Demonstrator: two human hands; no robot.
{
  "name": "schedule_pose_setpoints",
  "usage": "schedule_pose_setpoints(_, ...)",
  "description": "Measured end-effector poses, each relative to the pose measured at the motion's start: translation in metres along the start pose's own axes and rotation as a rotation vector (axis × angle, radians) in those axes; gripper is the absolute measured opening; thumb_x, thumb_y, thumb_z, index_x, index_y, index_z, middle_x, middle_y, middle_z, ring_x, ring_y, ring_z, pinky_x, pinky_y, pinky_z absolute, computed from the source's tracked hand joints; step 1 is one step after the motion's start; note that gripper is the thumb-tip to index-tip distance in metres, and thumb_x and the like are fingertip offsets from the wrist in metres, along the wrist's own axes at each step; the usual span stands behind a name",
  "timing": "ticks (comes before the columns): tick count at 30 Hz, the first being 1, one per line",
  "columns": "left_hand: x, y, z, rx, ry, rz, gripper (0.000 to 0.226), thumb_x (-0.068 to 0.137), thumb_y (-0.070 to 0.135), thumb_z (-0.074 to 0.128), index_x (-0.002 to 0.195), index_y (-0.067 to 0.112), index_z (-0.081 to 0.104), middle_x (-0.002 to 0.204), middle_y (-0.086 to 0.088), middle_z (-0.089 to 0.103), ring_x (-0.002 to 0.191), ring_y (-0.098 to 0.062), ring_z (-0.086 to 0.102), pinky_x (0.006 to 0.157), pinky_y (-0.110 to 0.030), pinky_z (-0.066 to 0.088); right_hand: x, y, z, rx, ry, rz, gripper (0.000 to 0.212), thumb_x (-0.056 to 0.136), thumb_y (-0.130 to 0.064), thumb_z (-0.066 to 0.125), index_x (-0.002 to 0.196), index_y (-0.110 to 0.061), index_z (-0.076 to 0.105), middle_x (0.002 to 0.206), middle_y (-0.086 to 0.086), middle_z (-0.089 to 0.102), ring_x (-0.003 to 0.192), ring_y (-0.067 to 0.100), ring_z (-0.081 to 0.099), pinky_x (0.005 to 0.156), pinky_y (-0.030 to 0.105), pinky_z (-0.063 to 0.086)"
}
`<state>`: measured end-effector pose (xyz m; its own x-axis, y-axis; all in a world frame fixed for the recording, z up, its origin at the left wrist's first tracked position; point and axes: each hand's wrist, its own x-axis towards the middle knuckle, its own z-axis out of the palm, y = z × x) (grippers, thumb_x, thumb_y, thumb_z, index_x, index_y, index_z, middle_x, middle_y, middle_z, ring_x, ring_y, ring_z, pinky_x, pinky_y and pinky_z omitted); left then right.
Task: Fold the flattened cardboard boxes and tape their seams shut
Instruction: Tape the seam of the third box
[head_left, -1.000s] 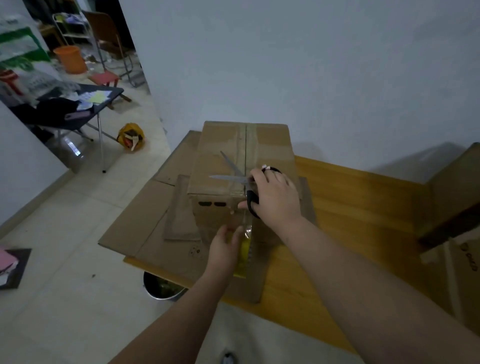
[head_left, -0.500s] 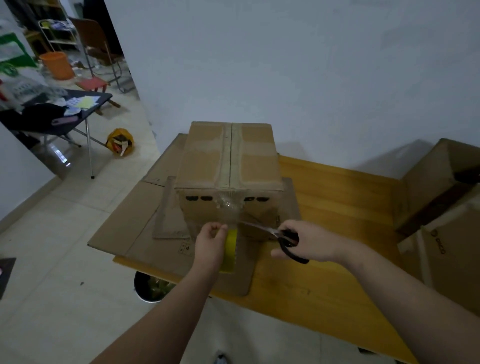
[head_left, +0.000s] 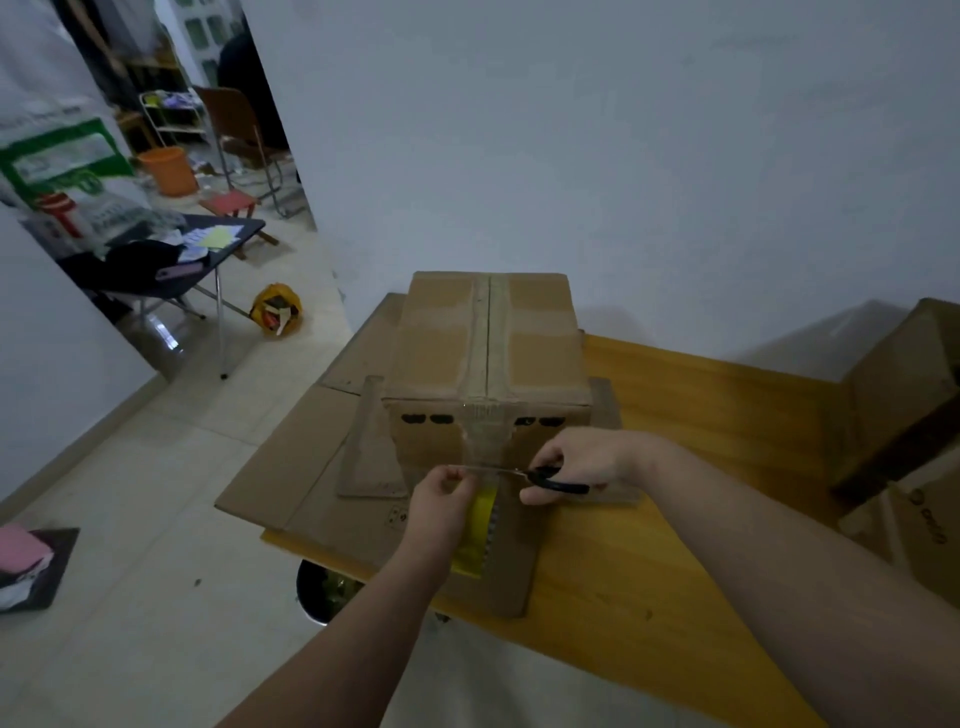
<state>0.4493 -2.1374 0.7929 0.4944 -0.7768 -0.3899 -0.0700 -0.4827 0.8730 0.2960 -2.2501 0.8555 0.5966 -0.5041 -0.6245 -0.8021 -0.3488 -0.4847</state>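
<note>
A folded cardboard box (head_left: 488, 338) stands on flattened cardboard (head_left: 291, 457) at the left end of a wooden table (head_left: 675, 519). Clear tape runs along its top seam and down the near face (head_left: 480, 434). My left hand (head_left: 441, 504) grips a yellow tape roll (head_left: 475, 535) just below that face, pulling the tape taut. My right hand (head_left: 576, 465) holds black-handled scissors (head_left: 545, 480), whose blades lie across the tape strip between the box and the roll.
More cardboard boxes (head_left: 904, 405) crowd the table's right end. A bin (head_left: 322, 592) sits on the floor under the table's near left corner. A dark folding table (head_left: 171, 254), an orange bucket (head_left: 169, 169) and a chair (head_left: 239, 135) stand at back left.
My right hand carried the scissors from the box top down to the near face, and the blades now reach across the tape. My left hand kept hold of the roll.
</note>
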Motion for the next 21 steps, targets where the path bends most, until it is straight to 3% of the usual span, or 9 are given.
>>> schedule_pose_setpoints(4, 0.005, 0.002, -0.003, 0.012, 0.013, -0.024, 0.019, 0.095, 0.032, 0.056, 0.106, 0.017, 0.06, 0.088, 0.003, 0.056, 0.076, -0.011, 0.052, 0.062, -0.027, 0.043, 0.006, 0.004, 0.003, 0.043, 0.075, -0.055, 0.045, 0.077, -0.051, 0.074, 0.112, -0.022, 0.072, 0.103, -0.008, 0.065, 0.091, 0.011, 0.057, 0.072, 0.02, 0.042)
schedule_pose_setpoints(9, 0.01, 0.003, -0.001, -0.02, 0.008, -0.027, 0.019, 0.094, 0.033, 0.057, 0.1, 0.017, 0.064, 0.089, -0.002, 0.059, 0.077, -0.015, 0.052, 0.065, -0.028, 0.043, 0.012, 0.011, 0.011, 0.079, 0.155, -0.072, 0.043, 0.071, -0.045, 0.081, 0.105, -0.019, 0.074, 0.101, -0.005, 0.067, 0.091, 0.012, 0.06, 0.079, 0.028, 0.051)
schedule_pose_setpoints(15, 0.014, 0.001, 0.001, 0.021, 0.0, -0.013, 0.01, 0.096, 0.025, 0.052, 0.103, 0.02, 0.058, 0.084, 0.004, 0.055, 0.071, -0.011, 0.049, 0.058, -0.024, 0.04, 0.01, 0.008, 0.014, 0.064, 0.066, -0.056, 0.055, 0.076, -0.055, 0.074, 0.114, -0.018, 0.061, 0.105, 0.0, 0.06, 0.088, 0.013, 0.057, 0.076, 0.028, 0.048)
schedule_pose_setpoints(21, 0.021, -0.005, 0.004, 0.096, 0.01, -0.012, 0.011, 0.095, 0.021, 0.053, 0.104, 0.014, 0.056, 0.089, -0.003, 0.058, 0.069, -0.013, 0.051, 0.065, -0.028, 0.044, 0.014, 0.007, 0.021, 0.066, 0.084, -0.02, 0.063, 0.075, -0.058, 0.073, 0.119, -0.017, 0.058, 0.114, 0.004, 0.059, 0.1, 0.019, 0.057, 0.09, 0.038, 0.051)
